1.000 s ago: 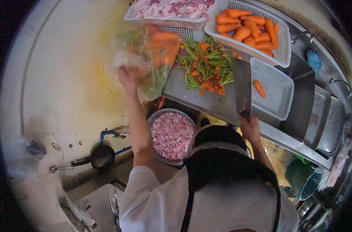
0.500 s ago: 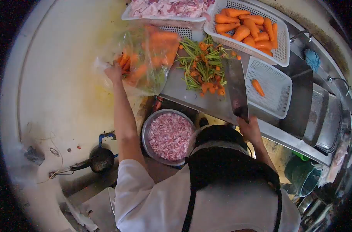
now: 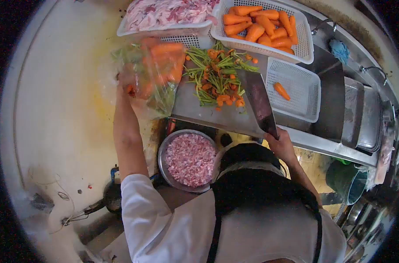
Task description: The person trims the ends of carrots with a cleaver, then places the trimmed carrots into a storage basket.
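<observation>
My right hand point(image 3: 280, 143) is closed around the handle of a cleaver point(image 3: 261, 100). The broad blade points away from me over the right end of the steel worktop point(image 3: 217, 117). At the left, my left hand point(image 3: 123, 83) reaches in at the mouth of a clear plastic bag point(image 3: 164, 98) with carrots point(image 3: 166, 49) and green stalks inside. Plastic and blur hide those fingers. Between bag and blade lies a pile of green carrot tops point(image 3: 203, 79) with orange cut ends. Right of the blade, a shallow white basket point(image 3: 315, 94) holds a single carrot point(image 3: 281, 91).
A white basket point(image 3: 311, 52) full of carrots stands at the back, beside a white basket point(image 3: 164, 31) of raw meat point(image 3: 168, 15). A metal bowl point(image 3: 161, 162) of chopped meat sits below the worktop. Faucets point(image 3: 324, 25) and a blue cloth point(image 3: 339, 51) are at the right.
My left hand has gone deeper among the bag's folds, and the bag has shifted. The whole view has swung a little, moving the baskets leftward. The cleaver stays in my right hand.
</observation>
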`<state>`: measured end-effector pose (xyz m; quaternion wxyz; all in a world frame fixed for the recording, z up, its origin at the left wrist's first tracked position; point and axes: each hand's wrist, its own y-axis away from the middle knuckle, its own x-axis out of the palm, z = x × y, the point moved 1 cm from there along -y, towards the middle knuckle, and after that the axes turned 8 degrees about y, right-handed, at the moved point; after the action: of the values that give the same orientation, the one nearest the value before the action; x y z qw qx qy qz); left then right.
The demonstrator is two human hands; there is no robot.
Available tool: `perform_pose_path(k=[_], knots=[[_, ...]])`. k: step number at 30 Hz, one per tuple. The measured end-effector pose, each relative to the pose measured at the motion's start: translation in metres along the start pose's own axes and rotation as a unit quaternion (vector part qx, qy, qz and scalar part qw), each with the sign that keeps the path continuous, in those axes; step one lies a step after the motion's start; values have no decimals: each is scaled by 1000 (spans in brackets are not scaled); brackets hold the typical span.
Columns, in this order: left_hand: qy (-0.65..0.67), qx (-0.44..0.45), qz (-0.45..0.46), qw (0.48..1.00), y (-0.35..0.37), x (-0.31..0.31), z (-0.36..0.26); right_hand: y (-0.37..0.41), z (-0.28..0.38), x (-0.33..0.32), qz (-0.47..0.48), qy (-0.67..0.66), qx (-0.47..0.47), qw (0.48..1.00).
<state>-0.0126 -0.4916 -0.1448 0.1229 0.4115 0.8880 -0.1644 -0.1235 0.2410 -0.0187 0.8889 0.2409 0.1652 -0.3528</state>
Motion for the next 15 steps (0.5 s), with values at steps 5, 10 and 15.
perform_pose_path(k=[5,10,15], knots=[[153,-173,121,965,27,-24,20,-4,-21,11,17,-20,38,999],[-181,-109,104,972,46,1,-79,-15,-35,27,16,-54,47,997],[-566,-33,11,824,21,33,-127,-5,-23,25,-24,-62,0,998]])
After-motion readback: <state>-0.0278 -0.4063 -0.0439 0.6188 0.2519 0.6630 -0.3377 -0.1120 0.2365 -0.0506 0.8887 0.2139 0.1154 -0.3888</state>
